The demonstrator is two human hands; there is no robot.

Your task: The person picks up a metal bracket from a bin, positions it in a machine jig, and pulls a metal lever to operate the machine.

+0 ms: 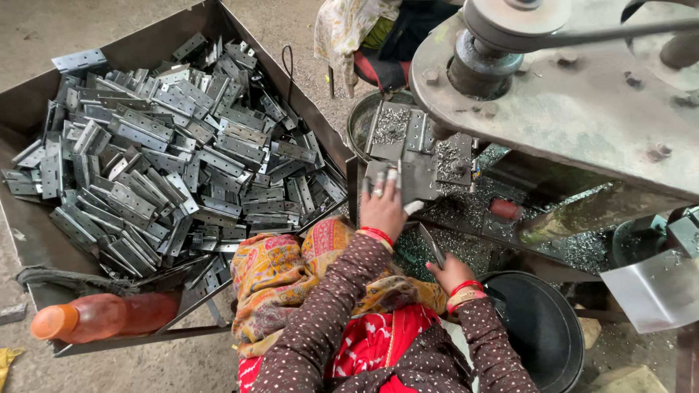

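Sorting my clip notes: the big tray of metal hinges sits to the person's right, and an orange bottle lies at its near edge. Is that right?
Not quite. The head view shows the tray of hinges to the person's left, not right; the left hand reaches past it to the machine. The orange bottle does lie at its near edge.

Grey metal hinges w/ dark screw holes fill a dark steel tray. Orange-capped reddish-brown bottle. Sleeves brown w/ small white dots; scarf orange-yellow, patterned; skirt red w/ white print. Red and gold bangles at both wrists. Black round bucket. Machine table dull grey-green, w/ silver shavings below.
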